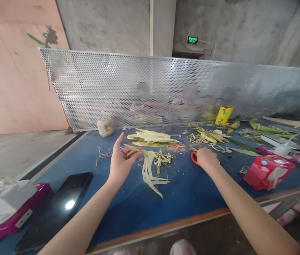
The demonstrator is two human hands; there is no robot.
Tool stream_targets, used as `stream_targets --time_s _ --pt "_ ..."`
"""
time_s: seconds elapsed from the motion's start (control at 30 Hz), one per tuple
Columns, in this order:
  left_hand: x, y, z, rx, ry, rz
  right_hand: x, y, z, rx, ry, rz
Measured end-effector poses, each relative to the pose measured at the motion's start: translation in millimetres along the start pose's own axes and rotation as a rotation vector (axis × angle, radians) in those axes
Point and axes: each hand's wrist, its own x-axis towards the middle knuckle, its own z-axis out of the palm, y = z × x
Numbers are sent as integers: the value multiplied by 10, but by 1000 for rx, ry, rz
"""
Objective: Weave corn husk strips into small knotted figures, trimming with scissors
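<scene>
My left hand pinches a strip of pale green leaf between thumb and fingers. From it, split leaf strips hang down over the blue tabletop. My right hand is closed round scissors with orange-red handles; their blades point away to the left, apart from the strips. Small leaf scraps lie between my hands. Just beyond, a pile of flat pale leaf pieces rests on the table, and another heap of leaves lies past my right hand.
A twine ball and a yellow roll stand near the perforated metal screen. A black phone and a purple device lie left; a red tissue pack sits right. Another person's hand shows at the right edge.
</scene>
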Motion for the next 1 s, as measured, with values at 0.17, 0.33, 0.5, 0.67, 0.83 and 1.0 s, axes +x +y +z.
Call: stream_targets --time_s 0.17,0.33,0.5,0.67,0.83,1.0 --pt "31 -44 -2 -93 52 -157 -87 185 -95 27 60 2" --pt "43 -86 12 -141 98 -217 -557 275 -178 372 136 -194" --pt "58 -104 -2 -196 118 -228 -1066 21 -127 687 -55 -498" --pt "70 -107 -10 -248 142 -238 -1257 -198 -15 482 267 -560" --pt "51 -105 2 -232 116 -229 -1278 -282 18 317 347 -558" --pt "35 -120 12 -218 75 -204 -1287 -346 40 317 306 -558"
